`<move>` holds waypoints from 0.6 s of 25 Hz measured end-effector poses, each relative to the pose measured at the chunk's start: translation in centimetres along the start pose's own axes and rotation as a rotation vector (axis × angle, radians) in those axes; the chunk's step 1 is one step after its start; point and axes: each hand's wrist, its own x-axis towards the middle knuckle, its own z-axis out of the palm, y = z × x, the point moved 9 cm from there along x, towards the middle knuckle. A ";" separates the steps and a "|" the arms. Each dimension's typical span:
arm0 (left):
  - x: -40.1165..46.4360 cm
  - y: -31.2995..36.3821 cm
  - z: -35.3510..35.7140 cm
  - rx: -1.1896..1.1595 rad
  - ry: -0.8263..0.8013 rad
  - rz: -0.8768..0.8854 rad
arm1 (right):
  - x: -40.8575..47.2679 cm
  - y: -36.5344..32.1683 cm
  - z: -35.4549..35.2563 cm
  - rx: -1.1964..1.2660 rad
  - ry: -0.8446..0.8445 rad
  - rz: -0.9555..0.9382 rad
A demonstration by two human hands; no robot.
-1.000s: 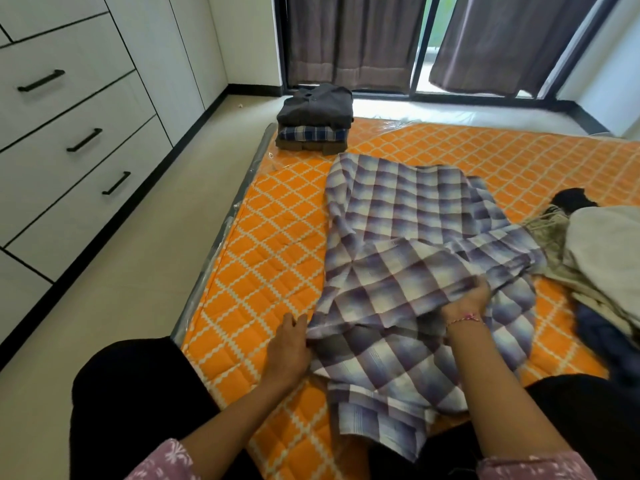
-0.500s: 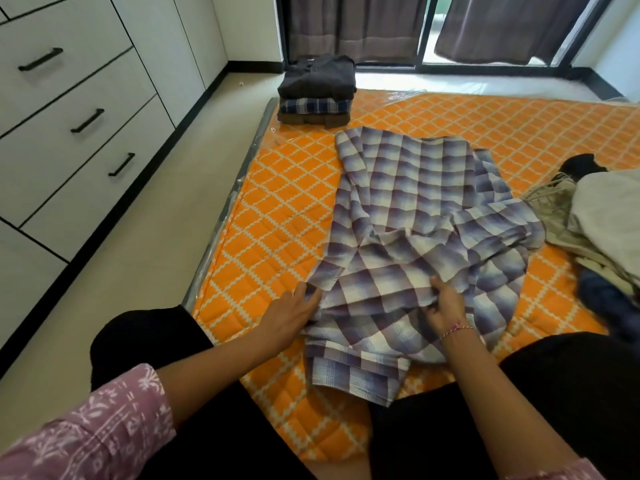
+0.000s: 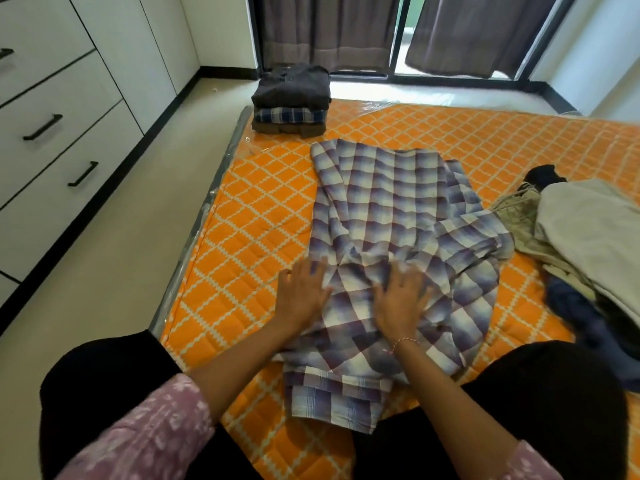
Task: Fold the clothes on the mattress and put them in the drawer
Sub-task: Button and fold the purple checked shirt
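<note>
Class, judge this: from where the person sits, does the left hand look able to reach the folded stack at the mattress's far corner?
Probably not without leaning forward: the left hand lies flat on the checked cloth, and bare mattress separates it from the folded stack. Nothing blocks the way.
</note>
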 end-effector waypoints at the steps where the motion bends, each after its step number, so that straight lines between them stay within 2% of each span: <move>1: 0.2 0.9 2.1 -0.022 -0.051 0.038 | 2.7 1.3 3.4 -0.183 -0.076 -0.073; 2: 0.2 1.5 4.2 -0.029 -0.117 0.063 | 5.5 2.2 4.7 -0.265 -0.073 -0.119; 3: 0.0 1.7 5.8 -0.044 -0.161 0.064 | 5.0 0.2 3.7 -0.403 -0.093 -0.095; 5: 0.0 1.0 7.1 -0.083 -0.130 0.045 | 1.9 -2.3 2.1 -0.468 -0.059 -0.101; 8: 0.0 0.9 7.2 -0.077 -0.092 0.017 | 0.9 -4.2 -0.9 -0.317 0.289 -0.086; 9: 0.6 0.8 6.6 -0.063 -0.054 0.006 | 1.4 -5.8 -1.6 -0.338 0.377 -0.112; 11: 3.3 0.2 6.1 -0.135 -0.058 -0.039 | 4.7 -10.3 -0.1 -0.374 0.364 -0.287; 15: 12.2 -1.6 2.8 -0.212 0.080 -0.098 | 14.3 -18.2 1.9 -0.273 0.120 -0.448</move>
